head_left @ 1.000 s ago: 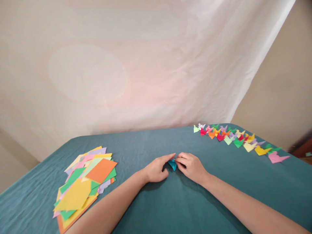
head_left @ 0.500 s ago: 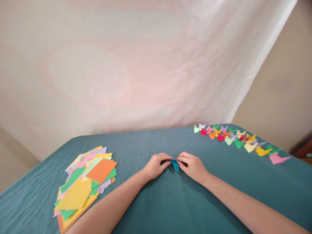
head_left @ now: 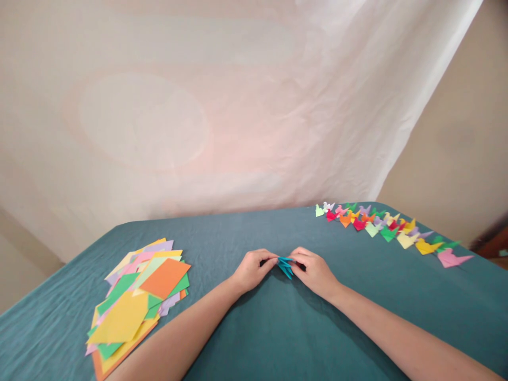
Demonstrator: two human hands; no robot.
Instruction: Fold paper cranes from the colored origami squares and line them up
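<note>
A small teal folded paper piece (head_left: 284, 266) lies at the middle of the table between my two hands. My left hand (head_left: 254, 270) has its fingers curled and pinches the piece's left side. On the other side my right hand (head_left: 313, 270) is also closed, pinching the right side of the same piece. Both hands rest low on the teal tablecloth (head_left: 278, 328). Part of the folded piece is hidden behind my fingers.
A loose pile of coloured paper squares (head_left: 137, 291) lies at the left. A row of several small folded paper figures (head_left: 389, 227) in mixed colours runs along the table's far right edge. A pale cloth backdrop (head_left: 222, 106) hangs behind the table.
My left fingers have curled in from stretched flat to a pinch on the teal piece. The piece now spreads slightly wider between the hands.
</note>
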